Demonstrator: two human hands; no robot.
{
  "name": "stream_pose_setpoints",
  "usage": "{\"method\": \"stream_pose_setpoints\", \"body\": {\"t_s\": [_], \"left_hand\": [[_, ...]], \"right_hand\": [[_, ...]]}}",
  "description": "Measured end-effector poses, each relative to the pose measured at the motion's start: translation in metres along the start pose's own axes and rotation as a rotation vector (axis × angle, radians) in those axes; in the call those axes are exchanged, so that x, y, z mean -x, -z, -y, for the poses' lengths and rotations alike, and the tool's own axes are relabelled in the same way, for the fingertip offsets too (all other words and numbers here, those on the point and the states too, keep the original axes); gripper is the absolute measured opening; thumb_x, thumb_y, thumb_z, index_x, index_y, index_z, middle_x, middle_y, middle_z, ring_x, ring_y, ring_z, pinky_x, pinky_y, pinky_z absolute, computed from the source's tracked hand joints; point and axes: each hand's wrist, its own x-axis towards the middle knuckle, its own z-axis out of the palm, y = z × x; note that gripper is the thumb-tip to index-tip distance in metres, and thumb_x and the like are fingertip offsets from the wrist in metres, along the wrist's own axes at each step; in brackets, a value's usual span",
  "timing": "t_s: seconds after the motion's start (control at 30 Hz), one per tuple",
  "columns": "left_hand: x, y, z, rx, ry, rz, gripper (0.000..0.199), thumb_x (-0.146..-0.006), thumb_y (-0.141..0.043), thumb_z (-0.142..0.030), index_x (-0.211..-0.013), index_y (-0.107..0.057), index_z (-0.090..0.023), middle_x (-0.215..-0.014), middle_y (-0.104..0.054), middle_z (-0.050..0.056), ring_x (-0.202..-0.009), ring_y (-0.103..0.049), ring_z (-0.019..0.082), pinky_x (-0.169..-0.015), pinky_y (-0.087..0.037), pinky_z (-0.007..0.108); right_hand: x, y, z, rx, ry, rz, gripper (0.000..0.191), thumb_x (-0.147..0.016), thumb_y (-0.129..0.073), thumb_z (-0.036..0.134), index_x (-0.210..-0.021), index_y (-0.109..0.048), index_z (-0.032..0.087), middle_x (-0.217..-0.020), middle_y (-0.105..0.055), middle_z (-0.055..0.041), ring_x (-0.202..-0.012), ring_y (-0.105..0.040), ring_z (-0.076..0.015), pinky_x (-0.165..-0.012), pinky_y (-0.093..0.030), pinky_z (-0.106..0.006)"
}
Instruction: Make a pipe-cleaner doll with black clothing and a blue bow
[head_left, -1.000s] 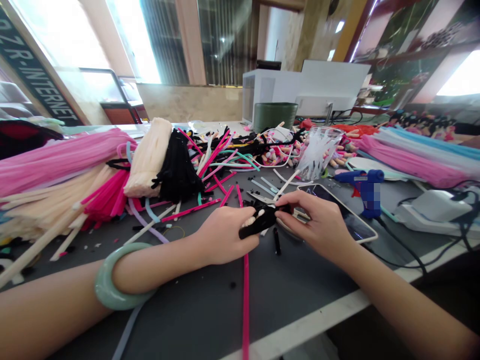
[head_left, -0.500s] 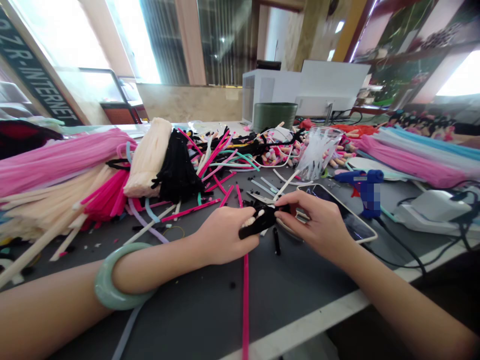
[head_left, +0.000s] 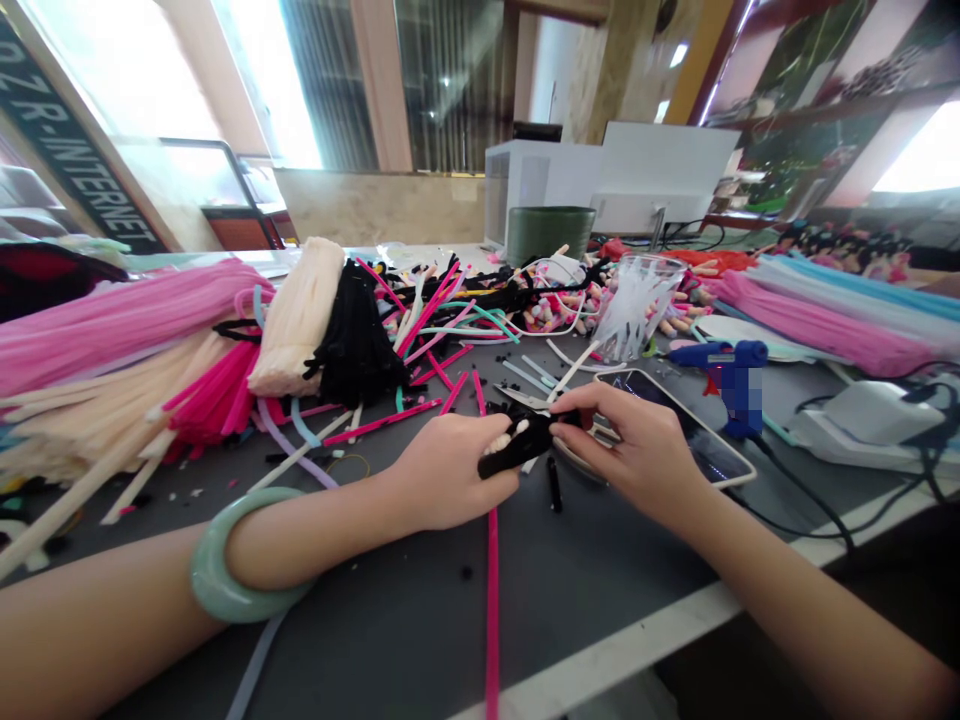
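On a dark sign, "R-INTERNET" is read; whitish strips are contained in a clear cup. A black fuzzy piece is held over the table — gripped in the left hand, pinched by the right hand

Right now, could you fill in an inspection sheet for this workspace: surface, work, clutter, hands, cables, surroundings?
Surface: dark grey tabletop, pale edge, scattered specks.
Job's things: black fuzzy piece with small cream bits, held in the hands; scissors partly hidden by the right hand.
Clutter: pink stems, including one long pink stem; cream bundle beside a black bundle; phone partly behind the right hand.
Hands: left hand grips the piece; right hand has its fingertips closed at the piece's right end.
Cables: black cable by the blue glue gun; more around white plugs.
Surroundings: green pot and white monitor at the back.
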Motion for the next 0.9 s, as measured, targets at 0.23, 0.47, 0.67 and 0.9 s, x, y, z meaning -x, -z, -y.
{"method": "stream_pose_setpoints", "body": {"t_s": [0.23,0.47,0.67,0.9], "left_hand": [[-0.0013,-0.0001,0.0,0.027,0.014,-0.014,0.007,-0.074,-0.053,-0.024,-0.073,-0.053,-0.017,-0.06,-0.048,-0.004,-0.055,-0.044,0.011,-0.054,-0.031,0.022],[-0.0044,0.0017,0.0006,0.061,0.039,-0.054,0.009,-0.073,-0.054,-0.021,-0.067,-0.05,-0.016,-0.056,-0.041,-0.006,-0.052,-0.038,0.008,-0.053,-0.027,0.022],[-0.0052,0.0017,0.0009,0.081,0.048,-0.062,0.008,-0.072,-0.056,-0.02,-0.067,-0.051,-0.016,-0.055,-0.038,-0.007,-0.051,-0.036,0.007,-0.053,-0.026,0.021],[-0.0056,0.0015,0.0014,0.067,0.036,-0.069,0.008,-0.072,-0.056,-0.021,-0.067,-0.051,-0.016,-0.055,-0.039,-0.006,-0.051,-0.037,0.008,-0.053,-0.027,0.021]], "right_hand": [[-0.0004,0.0043,0.0033,-0.066,0.036,-0.007,0.02,-0.087,-0.055,0.015,-0.104,-0.061,0.022,-0.095,-0.068,-0.004,-0.085,-0.064,-0.0162,-0.077,-0.049,-0.028],[-0.0013,0.0099,0.0038,-0.229,-0.061,-0.361,0.024,-0.089,-0.044,0.01,-0.077,-0.061,0.023,-0.086,-0.06,-0.0037,-0.083,-0.058,-0.018,-0.077,-0.045,-0.033],[-0.0034,0.0078,-0.0014,-0.311,-0.145,-0.386,0.02,-0.087,-0.048,0.012,-0.077,-0.062,0.022,-0.083,-0.06,-0.0034,-0.083,-0.057,-0.0187,-0.076,-0.046,-0.033],[-0.0032,0.0065,-0.0025,-0.348,-0.137,-0.361,0.017,-0.087,-0.051,0.013,-0.083,-0.065,0.023,-0.087,-0.061,-0.0035,-0.086,-0.058,-0.018,-0.078,-0.046,-0.033]]}}
